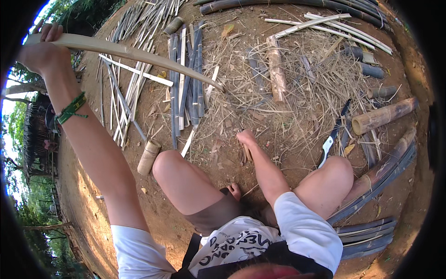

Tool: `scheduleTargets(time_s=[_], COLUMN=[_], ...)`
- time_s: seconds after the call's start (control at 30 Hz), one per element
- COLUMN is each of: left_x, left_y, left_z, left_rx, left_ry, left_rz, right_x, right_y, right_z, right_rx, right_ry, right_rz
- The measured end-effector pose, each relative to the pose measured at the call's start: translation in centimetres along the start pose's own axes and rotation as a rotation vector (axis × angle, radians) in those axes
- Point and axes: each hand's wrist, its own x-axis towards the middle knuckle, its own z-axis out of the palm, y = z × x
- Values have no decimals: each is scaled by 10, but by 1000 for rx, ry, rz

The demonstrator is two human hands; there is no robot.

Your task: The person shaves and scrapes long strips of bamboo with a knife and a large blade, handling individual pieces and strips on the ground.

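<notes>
My left hand (44, 53) is raised high at the far left, its fingers wrapped round one end of a long pale split bamboo strip (139, 56). The strip slants down to the right, and its other end reaches the ground among the shavings. My right hand (246, 137) is a closed fist low between my knees, well apart from the strip. What it grips is mostly hidden, and I cannot make it out; brownish flat pieces (245, 154) show just below it.
A bamboo mallet (149, 157) lies by my left knee. A white-handled saw (328, 146) with a dark blade lies beyond my right knee. Thin bamboo shavings (297, 116) litter the ground. Split dark slats (174, 83) lie ahead, and a cut bamboo tube (385, 116) rests at right.
</notes>
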Motion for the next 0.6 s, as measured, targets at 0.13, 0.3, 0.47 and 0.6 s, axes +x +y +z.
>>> scheduleTargets(time_s=[0.13, 0.3, 0.47, 0.6], left_x=[1, -14, -13, -23], left_y=[-7, -8, -12, -17], left_z=[-14, 26, 22, 30], left_rx=[-83, 268, 266, 203], left_ry=[140, 403, 279, 243], left_rz=[10, 98, 152, 264], right_x=[-22, -62, -126, -183], right_y=[-35, -72, -133, -183], right_z=[19, 27, 29, 16], right_rx=[313, 300, 282, 363], right_ry=[-54, 47, -14, 166], right_rz=[51, -114, -374, -865])
